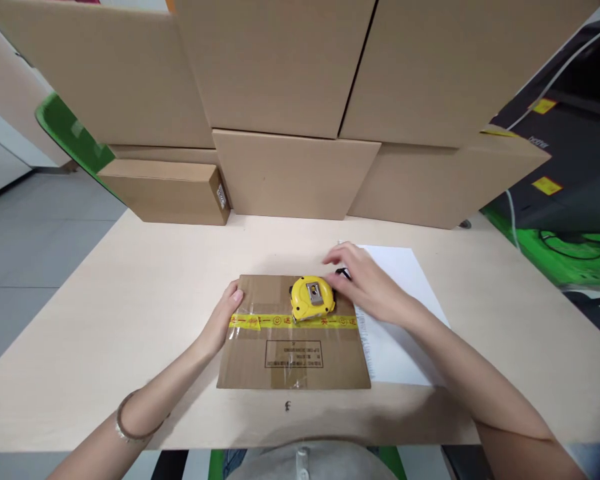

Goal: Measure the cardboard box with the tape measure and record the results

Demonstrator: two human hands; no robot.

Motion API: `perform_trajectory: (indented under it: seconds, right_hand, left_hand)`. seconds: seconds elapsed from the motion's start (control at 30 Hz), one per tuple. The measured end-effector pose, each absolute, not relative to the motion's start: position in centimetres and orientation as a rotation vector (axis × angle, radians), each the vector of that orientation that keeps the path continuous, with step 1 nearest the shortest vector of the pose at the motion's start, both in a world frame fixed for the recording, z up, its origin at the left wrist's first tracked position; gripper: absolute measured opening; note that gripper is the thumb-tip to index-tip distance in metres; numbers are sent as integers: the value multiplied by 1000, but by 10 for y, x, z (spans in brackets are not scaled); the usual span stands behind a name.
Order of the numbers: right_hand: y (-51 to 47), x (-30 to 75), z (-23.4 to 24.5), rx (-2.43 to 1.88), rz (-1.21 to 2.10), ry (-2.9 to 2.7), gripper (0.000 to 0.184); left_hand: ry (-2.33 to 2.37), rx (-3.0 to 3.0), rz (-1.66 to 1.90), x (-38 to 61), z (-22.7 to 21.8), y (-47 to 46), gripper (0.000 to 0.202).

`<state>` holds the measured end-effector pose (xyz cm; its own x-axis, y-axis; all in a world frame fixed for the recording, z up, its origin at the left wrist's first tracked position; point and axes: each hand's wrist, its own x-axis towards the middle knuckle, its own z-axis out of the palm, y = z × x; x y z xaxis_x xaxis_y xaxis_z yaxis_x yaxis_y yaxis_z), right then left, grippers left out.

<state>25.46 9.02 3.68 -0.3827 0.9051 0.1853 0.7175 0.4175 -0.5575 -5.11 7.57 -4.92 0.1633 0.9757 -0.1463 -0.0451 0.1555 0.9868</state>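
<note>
A flat cardboard box [293, 353] sealed with yellow tape [280, 321] lies on the table in front of me. A yellow tape measure [312, 299] sits on top of the box near its far edge. My left hand [224, 320] rests against the box's left edge, fingers curled on it. My right hand [363, 281] hovers at the box's far right corner, right next to the tape measure, fingers spread over a dark pen [344, 273]. It is slightly blurred.
A white sheet of paper [403, 320] lies to the right of the box under my right forearm. Large cardboard boxes [290, 173] are stacked along the back of the beige table [130, 300]. A smaller box [167, 193] lies at back left.
</note>
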Motion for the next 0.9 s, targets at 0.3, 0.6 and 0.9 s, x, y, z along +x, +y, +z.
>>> perform_trajectory:
  seconds: [0.3, 0.6, 0.9]
  right_hand:
    - [53, 333, -23, -2253, 767, -1975, 38]
    - [56, 353, -59, -1752, 1200, -1708, 41]
    - [57, 345, -74, -1608, 1353, -1491, 41]
  left_hand:
    - [1112, 1047, 1002, -43, -54, 74, 52]
    - [1102, 1058, 966, -48, -58, 76, 51]
    - [1110, 1083, 957, -50, -56, 77, 51]
